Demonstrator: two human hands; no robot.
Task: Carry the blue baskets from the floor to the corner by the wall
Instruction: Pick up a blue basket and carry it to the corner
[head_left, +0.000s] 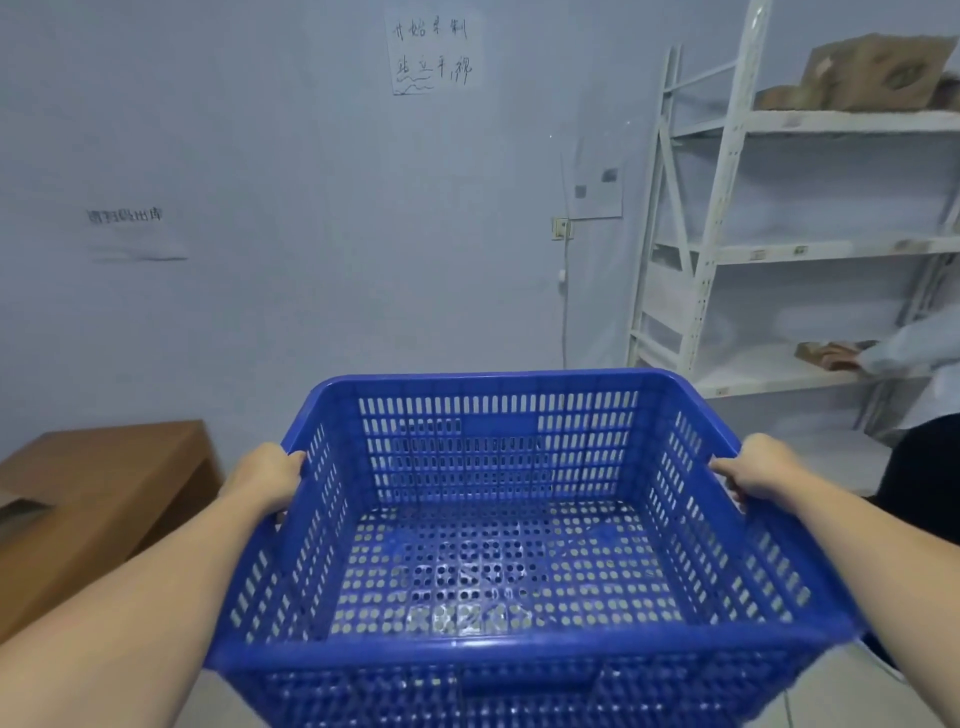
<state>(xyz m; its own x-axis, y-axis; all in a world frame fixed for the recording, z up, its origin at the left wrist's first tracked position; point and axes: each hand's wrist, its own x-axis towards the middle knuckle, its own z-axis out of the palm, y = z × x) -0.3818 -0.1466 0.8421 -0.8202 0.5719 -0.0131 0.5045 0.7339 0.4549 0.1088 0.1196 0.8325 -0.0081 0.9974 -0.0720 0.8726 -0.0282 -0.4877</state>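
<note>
A blue perforated plastic basket (498, 379) fills the lower middle of the head view, held up in front of me and level, with nothing inside it. My left hand (267, 475) grips its left rim and my right hand (753, 467) grips its right rim. Under the near wall of the basket a second blue perforated wall (467, 696) shows; whether it is a separate nested basket I cannot tell. The pale wall (311, 234) stands straight ahead.
A brown cardboard box (104, 478) sits low at the left against the wall. A white metal shelf rack (727, 249) stands at the right with cardboard pieces (872, 73) on top. Another person (924, 415) stands at the right edge, a hand on the rack's low shelf.
</note>
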